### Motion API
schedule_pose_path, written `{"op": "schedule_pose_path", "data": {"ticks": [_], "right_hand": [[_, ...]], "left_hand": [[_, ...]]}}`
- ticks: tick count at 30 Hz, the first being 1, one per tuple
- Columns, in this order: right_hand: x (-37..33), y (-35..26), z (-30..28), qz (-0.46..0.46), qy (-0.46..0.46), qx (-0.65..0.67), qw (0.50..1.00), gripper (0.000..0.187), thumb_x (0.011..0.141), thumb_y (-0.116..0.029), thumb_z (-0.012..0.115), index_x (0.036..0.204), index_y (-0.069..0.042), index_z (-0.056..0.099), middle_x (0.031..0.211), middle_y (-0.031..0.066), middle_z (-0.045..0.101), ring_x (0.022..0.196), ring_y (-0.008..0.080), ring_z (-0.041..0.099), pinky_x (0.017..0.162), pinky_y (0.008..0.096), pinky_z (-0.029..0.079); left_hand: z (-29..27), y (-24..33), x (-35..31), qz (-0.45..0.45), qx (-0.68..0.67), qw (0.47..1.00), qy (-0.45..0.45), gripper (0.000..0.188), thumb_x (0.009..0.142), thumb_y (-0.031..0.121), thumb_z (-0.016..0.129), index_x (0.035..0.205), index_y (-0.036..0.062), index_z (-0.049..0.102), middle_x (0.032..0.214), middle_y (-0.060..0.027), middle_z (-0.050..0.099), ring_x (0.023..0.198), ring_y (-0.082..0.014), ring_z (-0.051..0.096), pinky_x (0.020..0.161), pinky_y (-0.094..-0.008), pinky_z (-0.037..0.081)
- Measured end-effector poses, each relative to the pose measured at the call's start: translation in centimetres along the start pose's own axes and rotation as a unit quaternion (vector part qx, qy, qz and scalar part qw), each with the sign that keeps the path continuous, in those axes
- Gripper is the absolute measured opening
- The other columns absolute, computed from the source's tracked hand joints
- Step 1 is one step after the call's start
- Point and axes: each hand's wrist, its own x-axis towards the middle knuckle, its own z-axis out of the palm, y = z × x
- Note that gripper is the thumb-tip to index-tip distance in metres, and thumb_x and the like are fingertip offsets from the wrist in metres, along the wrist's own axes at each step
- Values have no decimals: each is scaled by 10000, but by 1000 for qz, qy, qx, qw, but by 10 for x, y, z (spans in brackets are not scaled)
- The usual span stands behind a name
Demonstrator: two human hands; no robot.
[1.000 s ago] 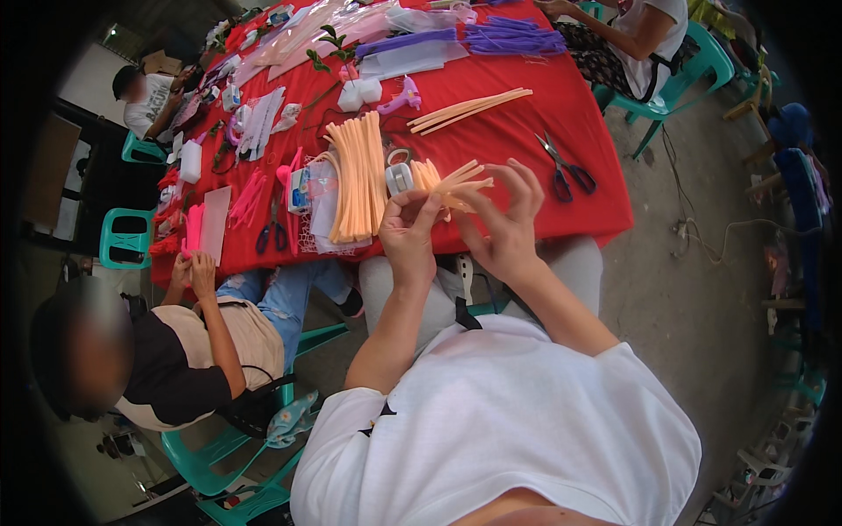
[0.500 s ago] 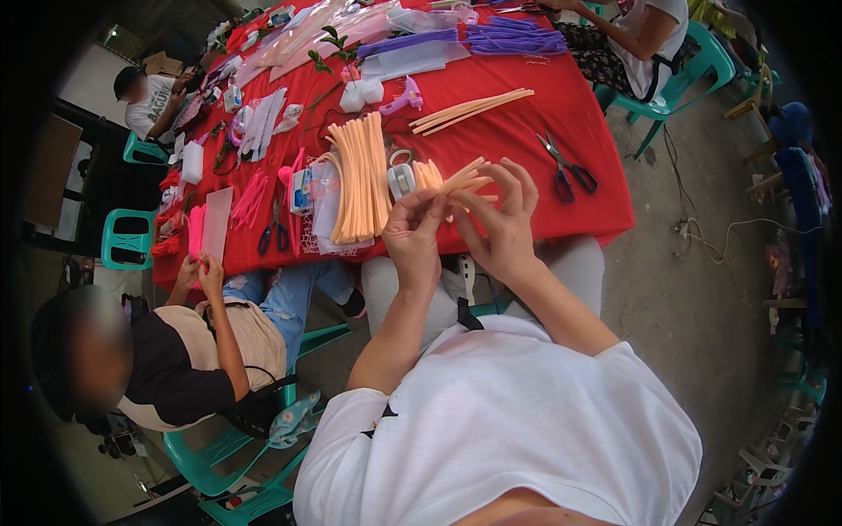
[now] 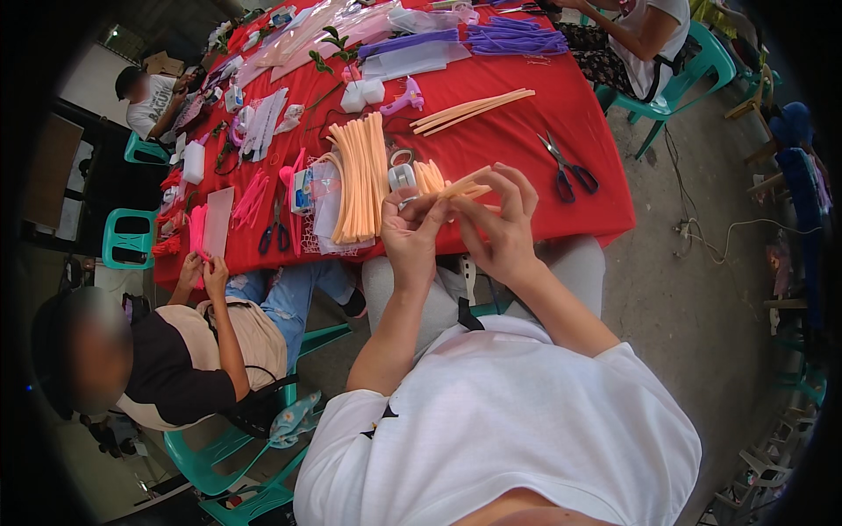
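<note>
Over the near edge of the table, my two hands meet on a few short peach pipe cleaners (image 3: 467, 183). My left hand (image 3: 410, 230) pinches one end between thumb and fingers. The thumb and fingers of my right hand (image 3: 500, 217) close on the same pieces from the other side, and its curled fingers partly hide them. Just beyond my left hand lie more short peach pieces (image 3: 429, 178) and a small white tape-dispenser-like thing (image 3: 402, 177). Left of these is a thick bundle of long peach pipe cleaners (image 3: 358, 180).
Dark-handled scissors (image 3: 566, 169) lie right of my hands on the red tablecloth (image 3: 517, 149). Farther off are loose peach pipe cleaners (image 3: 474, 111), a pink-purple glue gun (image 3: 404, 96) and purple pipe cleaners (image 3: 516, 37). At left, a seated person (image 3: 202, 342) handles pink strips.
The pipe cleaners between my hands look less fanned out. My left fingers have spread a little, and my right fingertips have drawn closer to my left ones.
</note>
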Motion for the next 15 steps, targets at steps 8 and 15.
{"op": "schedule_pose_path", "data": {"ticks": [8,15], "right_hand": [[19,3,-13,141,7,129,982,417,780,-74,696,1187,-65,611,1191,139,543,1192,287,478,975,413,390],[13,22,-11,353,-180,467,791,317,949,-151,625,1201,35,579,1025,96,663,960,122,630,844,270,529]], "left_hand": [[-4,-4,0,-21,-28,999,-6,335,879,-66,632,1031,71,367,976,-160,659,870,-176,672,803,-328,591],[-5,-9,-3,32,81,996,0,329,878,-44,650,1003,74,369,975,-152,659,837,-153,660,735,-282,579]]}}
